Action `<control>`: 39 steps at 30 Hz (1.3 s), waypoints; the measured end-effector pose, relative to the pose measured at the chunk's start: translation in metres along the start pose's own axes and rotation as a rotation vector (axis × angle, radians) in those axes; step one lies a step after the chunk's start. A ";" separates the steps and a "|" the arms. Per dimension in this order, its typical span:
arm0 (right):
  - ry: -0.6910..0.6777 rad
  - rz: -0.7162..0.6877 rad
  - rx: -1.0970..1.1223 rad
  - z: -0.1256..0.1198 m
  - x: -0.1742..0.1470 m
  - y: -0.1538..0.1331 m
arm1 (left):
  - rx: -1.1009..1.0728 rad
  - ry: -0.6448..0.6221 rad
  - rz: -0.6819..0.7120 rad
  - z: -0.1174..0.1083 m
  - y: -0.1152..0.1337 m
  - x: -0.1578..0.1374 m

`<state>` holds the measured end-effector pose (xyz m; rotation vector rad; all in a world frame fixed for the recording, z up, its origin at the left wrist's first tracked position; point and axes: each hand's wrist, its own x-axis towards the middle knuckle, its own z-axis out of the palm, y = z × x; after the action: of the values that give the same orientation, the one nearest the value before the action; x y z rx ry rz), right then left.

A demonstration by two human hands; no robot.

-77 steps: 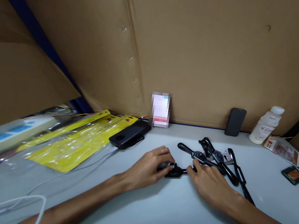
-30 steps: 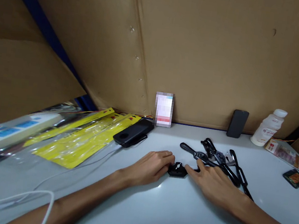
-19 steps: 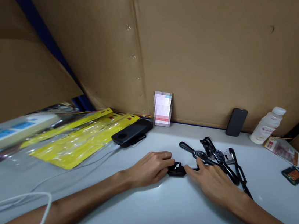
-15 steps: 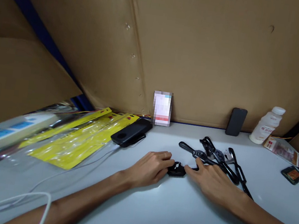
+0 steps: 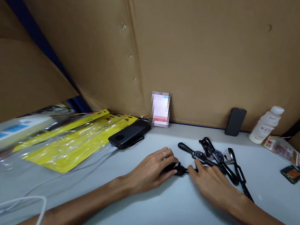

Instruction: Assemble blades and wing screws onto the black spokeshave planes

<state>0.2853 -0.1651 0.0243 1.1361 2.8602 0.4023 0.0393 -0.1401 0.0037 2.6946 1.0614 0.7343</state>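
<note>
Now left grip (image 5: 155, 168) clasps black tool (image 5: 179, 169) closer to middle; right grip (image 5: 209, 182) pinches end.

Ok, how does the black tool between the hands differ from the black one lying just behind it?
The held tool is gripped by the left hand and right hand; the rear tool lies among other tools. The held tool's ends are mostly hidden; the rear tool's left handle shows fully. Both are black.

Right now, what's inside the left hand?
One end of a black tool. Its middle sticks out toward the right hand, but much of the end inside the left hand is covered, so that part can't be seen.
</note>
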 end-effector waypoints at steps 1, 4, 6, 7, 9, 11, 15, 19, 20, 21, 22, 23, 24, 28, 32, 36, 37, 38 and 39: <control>0.002 -0.003 0.006 0.000 0.000 0.000 | -0.016 0.008 -0.010 0.001 0.000 0.000; -0.006 -0.020 0.010 0.000 0.001 0.001 | -0.059 0.020 -0.039 0.005 -0.001 0.000; -0.011 -0.034 0.005 0.000 0.002 0.003 | -0.066 0.018 -0.041 0.006 -0.001 0.000; -0.011 -0.039 0.006 0.000 0.003 0.004 | -0.064 0.019 -0.042 0.006 -0.001 0.000; -0.010 -0.044 0.014 0.001 0.003 0.006 | -0.061 0.026 -0.048 0.007 0.000 0.001; -0.004 -0.042 0.024 0.002 0.003 0.007 | -0.055 0.026 -0.051 0.006 0.001 0.001; 0.006 -0.040 0.043 0.002 0.003 0.008 | -0.031 0.002 -0.038 0.004 0.006 0.003; -0.024 -0.027 0.048 -0.002 0.004 0.006 | -0.024 -0.016 -0.017 0.001 0.009 0.004; -0.030 -0.024 0.049 -0.003 0.004 0.006 | -0.025 -0.020 -0.008 0.001 0.009 0.004; -0.032 -0.023 0.050 -0.003 0.004 0.006 | -0.026 -0.026 0.002 0.000 0.009 0.004; -0.033 -0.022 0.051 -0.004 0.004 0.006 | -0.026 -0.033 0.010 -0.001 0.009 0.005; -0.031 -0.025 0.052 -0.004 0.005 0.006 | -0.027 -0.041 0.016 -0.002 0.009 0.005; -0.027 -0.029 0.052 -0.003 0.005 0.006 | -0.030 -0.050 0.021 -0.003 0.009 0.006; -0.008 -0.057 0.054 0.000 0.006 0.008 | -0.047 -0.094 0.036 -0.007 0.009 0.007; -0.019 -0.080 0.050 0.001 0.008 0.011 | -0.037 -0.126 0.070 -0.009 0.008 0.008; -0.027 -0.091 0.039 0.002 0.009 0.012 | -0.012 -0.147 0.108 -0.009 0.006 0.008; -0.024 -0.093 0.041 0.002 0.009 0.012 | -0.006 -0.152 0.120 -0.009 0.006 0.009; -0.021 -0.092 0.044 0.002 0.008 0.012 | -0.001 -0.157 0.131 -0.009 0.006 0.009; -0.021 -0.091 0.046 0.002 0.008 0.012 | 0.006 -0.162 0.141 -0.010 0.006 0.009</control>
<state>0.2872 -0.1509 0.0259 1.0058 2.9043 0.3197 0.0440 -0.1387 0.0174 2.8005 0.8447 0.5229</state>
